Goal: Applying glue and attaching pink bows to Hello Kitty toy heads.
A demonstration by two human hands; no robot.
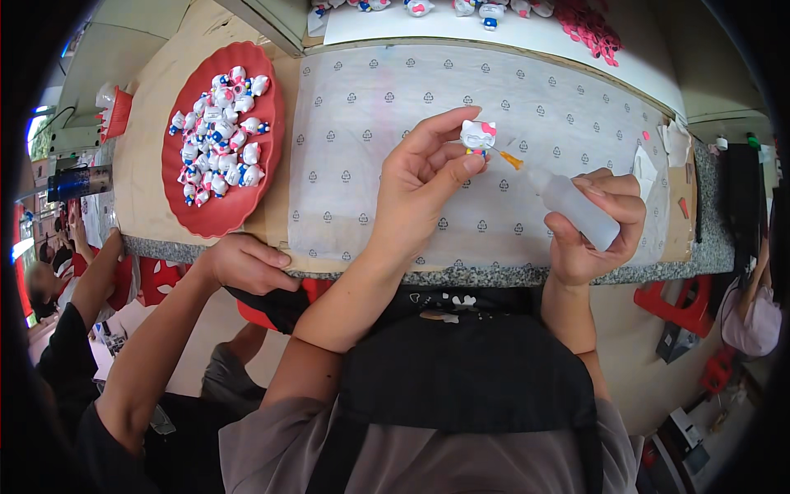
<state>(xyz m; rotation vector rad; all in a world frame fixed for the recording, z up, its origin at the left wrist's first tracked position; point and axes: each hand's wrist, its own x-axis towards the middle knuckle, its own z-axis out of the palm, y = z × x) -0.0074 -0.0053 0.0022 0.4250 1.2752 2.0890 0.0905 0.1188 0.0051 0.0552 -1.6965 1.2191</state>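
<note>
Free passage over the white sheet [346,198] between red plate [216,221] and hands [424,169], shelf [510,43] a barrier behind.

Small black triangular-arrow symbols [350,97] repeat across the white sheet [346,202] (the print beneath is too small to read).

Workshop, stone-edged workbench [485,277], red scalloped tray [219,217] of matching figurines [220,133], needle-tipped bottle [583,212], another person [160,342] alongside
</note>
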